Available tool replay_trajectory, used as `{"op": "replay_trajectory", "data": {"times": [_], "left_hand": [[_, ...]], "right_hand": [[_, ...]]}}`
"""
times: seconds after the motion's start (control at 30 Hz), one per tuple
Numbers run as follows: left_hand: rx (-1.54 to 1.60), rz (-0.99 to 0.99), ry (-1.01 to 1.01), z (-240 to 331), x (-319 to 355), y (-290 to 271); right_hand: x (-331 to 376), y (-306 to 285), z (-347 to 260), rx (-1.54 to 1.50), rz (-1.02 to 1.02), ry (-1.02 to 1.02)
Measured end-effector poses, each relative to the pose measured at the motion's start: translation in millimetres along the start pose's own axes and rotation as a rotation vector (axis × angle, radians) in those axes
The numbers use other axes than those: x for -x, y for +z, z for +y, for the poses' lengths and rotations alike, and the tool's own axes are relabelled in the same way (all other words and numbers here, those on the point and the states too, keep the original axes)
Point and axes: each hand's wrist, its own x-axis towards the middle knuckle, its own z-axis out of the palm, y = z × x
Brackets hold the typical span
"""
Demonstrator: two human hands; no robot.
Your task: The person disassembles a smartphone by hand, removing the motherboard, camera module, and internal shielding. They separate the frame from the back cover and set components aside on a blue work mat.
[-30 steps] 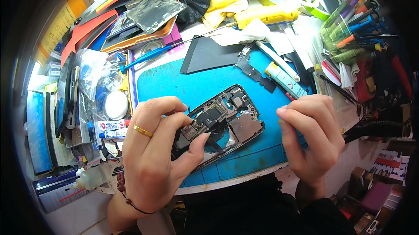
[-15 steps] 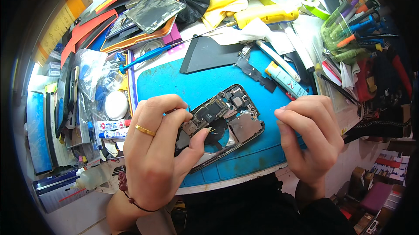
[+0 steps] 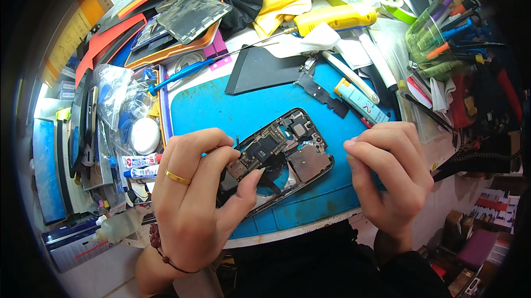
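An opened phone (image 3: 311, 164) lies slanted on the blue mat (image 3: 202, 107), its inner parts bare. A dark circuit board (image 3: 261, 150) sits in its left part, beside a camera module (image 3: 301, 130). My left hand (image 3: 193, 182), with a gold ring, reaches over the phone's near-left end. Its fingertips touch the board's upper-left edge and the thumb its lower edge, closed on the board; the hand hides that end of the phone. My right hand (image 3: 395, 173) hovers right of the phone, fingers curled and thumb near the index tip, with nothing visible between them.
Beyond the phone lie a black flat plate (image 3: 260, 71), a dark phone part (image 3: 321, 94) and a white-and-blue tube (image 3: 359, 102). A blue screwdriver (image 3: 182, 75) rests at the mat's far-left edge. Right stands a clear cup of tools (image 3: 428, 38); left are a round white lid (image 3: 145, 135) and glue tubes.
The circuit board has shifted slightly toward the lower left with my left hand, and a small blue gap shows more by the camera module. My right hand stays almost in place.
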Motion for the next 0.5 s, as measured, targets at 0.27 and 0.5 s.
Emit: {"op": "replay_trajectory", "data": {"times": [0.27, 0.5], "left_hand": [[0.044, -0.041, -0.046, 4.7, 0.7, 1.4], [0.029, -0.035, 0.007, 1.0, -2.3, 4.9]], "right_hand": [[0.1, 0.5, -0.9, 0.003, -0.002, 0.006], [-0.2, 1.1, -0.7, 0.009, 0.001, 0.002]]}}
